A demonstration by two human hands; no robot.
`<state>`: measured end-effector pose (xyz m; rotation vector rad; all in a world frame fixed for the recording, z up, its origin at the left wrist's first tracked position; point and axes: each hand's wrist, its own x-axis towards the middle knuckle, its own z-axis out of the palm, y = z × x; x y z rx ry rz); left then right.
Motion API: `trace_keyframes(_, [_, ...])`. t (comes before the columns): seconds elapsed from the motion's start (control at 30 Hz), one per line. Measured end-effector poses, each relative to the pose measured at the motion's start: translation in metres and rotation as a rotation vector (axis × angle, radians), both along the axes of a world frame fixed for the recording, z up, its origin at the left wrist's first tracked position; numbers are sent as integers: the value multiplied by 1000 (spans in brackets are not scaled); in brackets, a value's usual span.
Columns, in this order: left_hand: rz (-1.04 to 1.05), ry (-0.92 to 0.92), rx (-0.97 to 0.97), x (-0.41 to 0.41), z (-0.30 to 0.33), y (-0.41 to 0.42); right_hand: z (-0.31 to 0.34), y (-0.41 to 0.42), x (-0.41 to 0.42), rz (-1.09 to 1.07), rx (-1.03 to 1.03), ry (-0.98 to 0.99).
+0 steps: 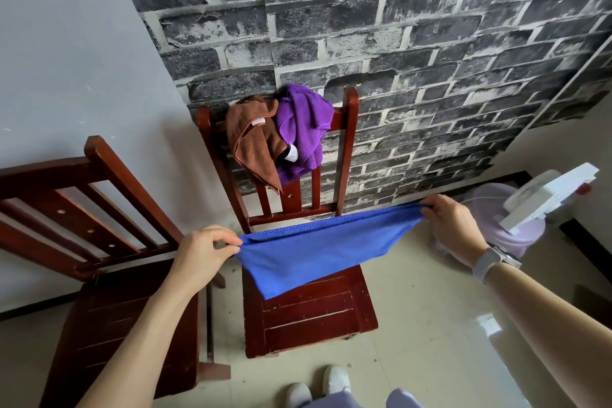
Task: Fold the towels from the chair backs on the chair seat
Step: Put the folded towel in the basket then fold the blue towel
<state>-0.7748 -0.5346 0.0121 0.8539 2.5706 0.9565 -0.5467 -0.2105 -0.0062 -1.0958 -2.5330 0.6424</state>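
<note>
A blue towel [314,248] is stretched in the air above the seat of the middle red-brown wooden chair [318,311]. My left hand [202,252] pinches its left end and my right hand [453,225] pinches its right end. The towel's lower edge hangs down to the seat. Over the back of that chair hang a brown towel [255,146] and a purple towel [304,129], bunched together, the brown one partly over the purple.
A second wooden chair [109,242] stands close on the left, its seat beside the middle chair. A lilac bin [516,228] and a white device [549,195] sit on the right by the brick-pattern wall [397,43]. My white shoes [318,384] stand on the tiled floor.
</note>
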Motion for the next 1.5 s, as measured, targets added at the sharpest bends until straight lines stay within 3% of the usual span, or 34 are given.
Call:
trace_keyframes(0.07, [5,-13,4,-1,-4,0,-5,1,1,2,-34,-60])
trace_keyframes(0.4, [162,-117,98,-12,-9,-16,-7,7,-2,142,-87,114])
trace_keyframes(0.6, [46,182,-20,-7,-14,-13,-15,11,-4,71,-286,128])
trace_keyframes(0.8, [-4,242,-127,8,-38,-21,-20,7,12,155,-341,29])
trace_keyframes(0.93, [9,27,-117,31,-69,-41,-43,-6,35,190,-505,-142])
trace_keyframes(1.07, [271,-286,21,57,-89,-42,-69,-17,43,119,-634,-140])
trace_keyframes(1.23, [439,-363,104,70,-114,-38,-91,-29,33,44,-661,-75])
trace_keyframes(1.5, [481,-338,-12,13,-194,-8,-161,-24,-31,5,-581,-75])
